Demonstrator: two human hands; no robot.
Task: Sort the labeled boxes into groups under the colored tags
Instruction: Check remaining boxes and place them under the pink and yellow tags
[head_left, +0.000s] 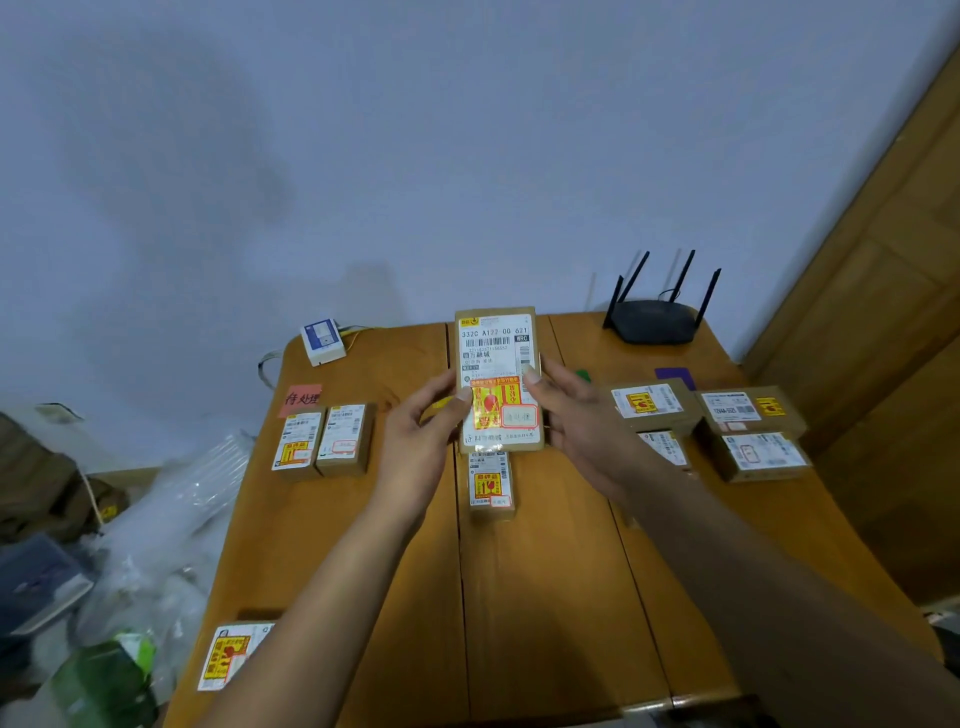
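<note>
Head view: both hands hold one flat cardboard box (497, 379) up above the middle of the wooden table (550, 597), label facing the camera. Left hand (423, 431) closed on the box's lower left edge, thumb on the front face; right hand (576, 415) closed on the right edge, thumb over the label. Red tag (301, 399) at far left with two boxes (322, 439) below it, side by side; a green tag (583, 375) and a purple tag (675, 375) at right, with several boxes (711, 428) grouped below them. One box (490, 483) lies just below the held one; another (231, 656) sits at the near left edge. Judgement: the held box looks light and stiff; printed fragile stickers suggest gentle set-down. Grip by the long edges, keeping the label visible.
</note>
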